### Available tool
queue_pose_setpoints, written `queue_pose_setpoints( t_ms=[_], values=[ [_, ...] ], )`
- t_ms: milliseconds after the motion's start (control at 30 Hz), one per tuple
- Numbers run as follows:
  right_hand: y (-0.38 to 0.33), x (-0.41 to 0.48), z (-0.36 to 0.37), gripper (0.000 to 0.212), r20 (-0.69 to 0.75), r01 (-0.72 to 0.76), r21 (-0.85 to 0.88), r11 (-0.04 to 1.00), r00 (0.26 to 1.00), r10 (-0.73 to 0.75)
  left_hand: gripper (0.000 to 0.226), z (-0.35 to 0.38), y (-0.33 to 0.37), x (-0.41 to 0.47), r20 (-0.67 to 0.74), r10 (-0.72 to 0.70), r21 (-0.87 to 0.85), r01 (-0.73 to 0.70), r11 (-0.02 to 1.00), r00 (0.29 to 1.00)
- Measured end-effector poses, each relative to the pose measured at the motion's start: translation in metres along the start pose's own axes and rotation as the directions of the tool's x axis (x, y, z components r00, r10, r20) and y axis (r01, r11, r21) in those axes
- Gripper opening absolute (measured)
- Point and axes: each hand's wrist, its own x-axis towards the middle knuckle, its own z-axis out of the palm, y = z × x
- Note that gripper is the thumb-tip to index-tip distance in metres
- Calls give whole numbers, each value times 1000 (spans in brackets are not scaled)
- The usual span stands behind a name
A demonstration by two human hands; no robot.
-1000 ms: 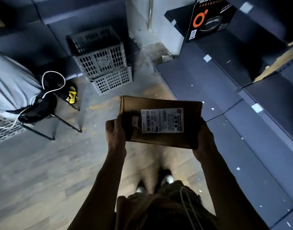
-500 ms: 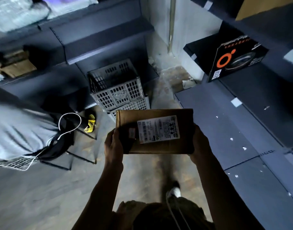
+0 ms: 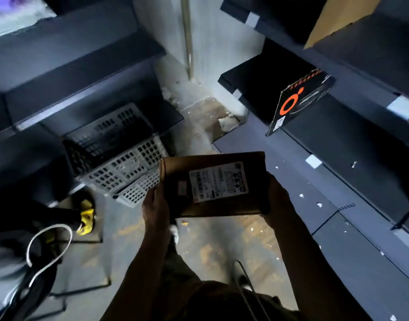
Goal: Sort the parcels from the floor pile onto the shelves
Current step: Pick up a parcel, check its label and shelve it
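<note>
Brown parcel (image 3: 212,181), white label (image 3: 218,181); grey perforated crates (image 3: 120,167).

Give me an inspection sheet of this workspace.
Surface: concrete floor, stained and worn.
Job's things: cardboard parcel, shipping label facing up, held above the floor.
Clutter: stacked plastic crates, yellow item, paper scraps.
Hands: left hand and right hand grip the parcel's opposite ends.
Cables: white cable looped at the left.
Surroundings: dark shelves on both sides; black box with an orange ring stands on a right shelf.
</note>
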Motion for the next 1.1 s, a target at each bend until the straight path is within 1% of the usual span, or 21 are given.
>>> queue_pose_setpoints(
  t_ms=[33, 67, 100, 167, 200, 233, 267, 333, 400, 433, 533, 600, 633, 700, 767, 833, 900, 967, 1000, 1033, 1100],
  values=[
    [-3, 9, 13, 31, -27, 22, 21, 1000, 999, -21, 46, 2, 7, 24, 37, 9, -1, -9, 1000, 999],
    [-7, 13, 26, 30, -86, 27, 39, 999, 996, -23, 43, 4, 13, 46, 109, 37, -14, -36, 999, 993],
    [-15, 16, 44, 28, -153, 25, 37, 999, 988, -19, 38, 5, 22, 70, 139, 48, -10, -47, 999, 989],
    [-33, 24, 85, 29, -247, 55, 76, 996, 968, -35, 35, 13, 52, 117, 278, 82, 17, -91, 996, 957],
    [-42, 24, 108, 31, -292, 88, 89, 992, 955, -58, 36, 14, 69, 135, 307, 100, 16, -110, 994, 947],
    [-46, 30, 125, 34, -320, 111, 94, 989, 944, -76, 35, 13, 86, 154, 306, 115, -5, -119, 993, 945],
    [-51, 33, 143, 34, -338, 152, 82, 985, 934, -116, 32, 13, 104, 173, 271, 123, -23, -121, 992, 955],
    [-68, 35, 175, 31, -380, 199, 68, 978, 911, -159, 33, 17, 138, 209, 226, 113, -32, -109, 994, 967],
    [-87, 37, 196, 30, -395, 240, 74, 968, 898, -193, 34, 28, 172, 236, 249, 151, -12, -153, 988, 957],
    [-98, 37, 205, 30, -404, 270, 88, 959, 890, -213, 35, 33, 188, 245, 291, 188, 3, -198, 980, 938],
    [-137, 32, 224, 30, -460, 368, 80, 927, 838, -293, 46, 52, 238, 258, 389, 276, 40, -315, 948, 879],
    [-163, 29, 232, 37, -483, 421, 80, 904, 809, -334, 55, 65, 266, 261, 427, 309, -22, -332, 943, 849],
    [-175, 25, 235, 40, -500, 450, 80, 889, 790, -354, 51, 70, 281, 258, 428, 318, -42, -333, 942, 846],
    [-196, 17, 238, 38, -522, 506, 87, 858, 757, -393, 32, 79, 305, 249, 433, 340, -92, -334, 938, 835],
    [-214, 10, 240, 40, -529, 550, 112, 828, 738, -419, 30, 87, 325, 238, 459, 363, -119, -348, 930, 811],
    [-232, 3, 242, 45, -526, 599, 131, 790, 717, -457, 29, 95, 344, 234, 455, 412, -181, -370, 911, 790],
    [-251, -6, 246, 58, -511, 649, 151, 746, 697, -503, 29, 101, 366, 228, 448, 457, -245, -386, 889, 768],
    [-273, -15, 250, 78, -495, 694, 160, 702, 672, -551, 30, 108, 389, 225, 441, 514, -302, -418, 857, 736],
    [-285, -20, 251, 79, -489, 722, 162, 673, 651, -580, 29, 111, 402, 222, 440, 539, -328, -430, 841, 718],
    [-297, -23, 252, 73, -483, 752, 158, 640, 624, -615, 27, 114, 415, 219, 437, 556, -359, -430, 829, 707],
    [-321, -28, 250, 53, -463, 811, 132, 571, 559, -687, 20, 121, 442, 214, 430, 593, -424, -427, 799, 681]
  ],
)
